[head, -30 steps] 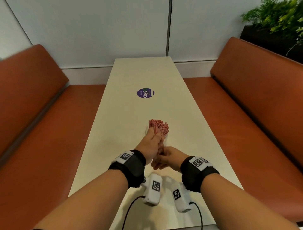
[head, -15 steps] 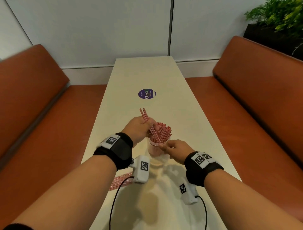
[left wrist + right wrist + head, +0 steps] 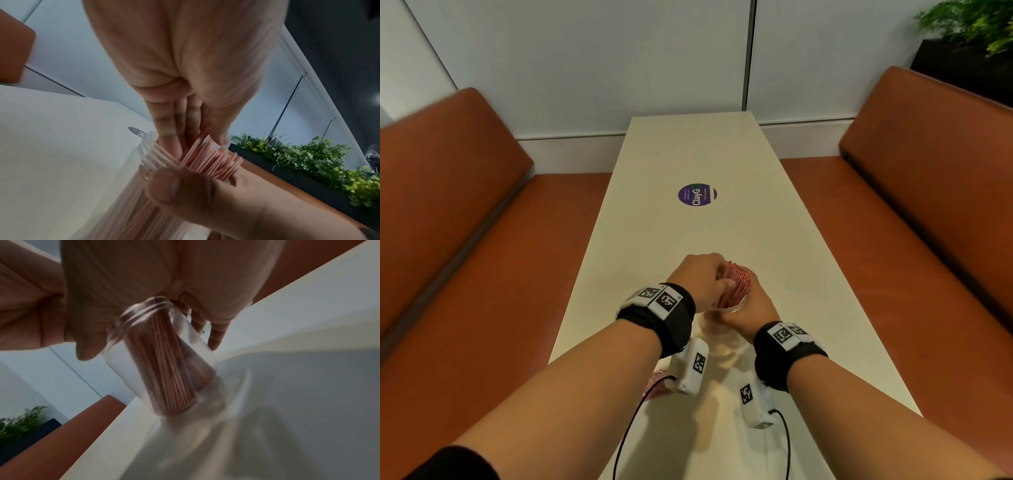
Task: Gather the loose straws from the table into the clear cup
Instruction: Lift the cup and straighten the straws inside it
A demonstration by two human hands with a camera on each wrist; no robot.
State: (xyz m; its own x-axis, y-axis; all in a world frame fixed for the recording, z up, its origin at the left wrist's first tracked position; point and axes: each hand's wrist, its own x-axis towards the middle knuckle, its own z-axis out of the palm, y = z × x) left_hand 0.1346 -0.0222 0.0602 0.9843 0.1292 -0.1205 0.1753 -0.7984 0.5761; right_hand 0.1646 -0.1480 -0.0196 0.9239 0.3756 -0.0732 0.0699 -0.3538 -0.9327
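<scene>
A clear cup (image 3: 732,310) stands on the white table (image 3: 705,154), packed with a bundle of pink straws (image 3: 738,286). My left hand (image 3: 702,274) is curled over the bundle's top, and its fingers (image 3: 170,129) and thumb pinch straw ends (image 3: 209,155) at the cup rim (image 3: 152,154). From the near right, my right hand (image 3: 751,308) grips the cup just below the rim. The right wrist view shows the cup (image 3: 127,369) tilted, with straws (image 3: 164,369) filling it. A few loose straws (image 3: 654,387) lie on the table, mostly hidden by my left wrist.
A round purple sticker (image 3: 697,194) sits mid-table. Orange benches flank the table on the left (image 3: 448,240) and right (image 3: 928,205). A planter with green leaves (image 3: 972,24) stands at the back right. Wrist camera cables hang over the near table.
My left hand, which held a few straws raised above the cup, has come down onto the bundle. My right hand has closed in around the cup rim.
</scene>
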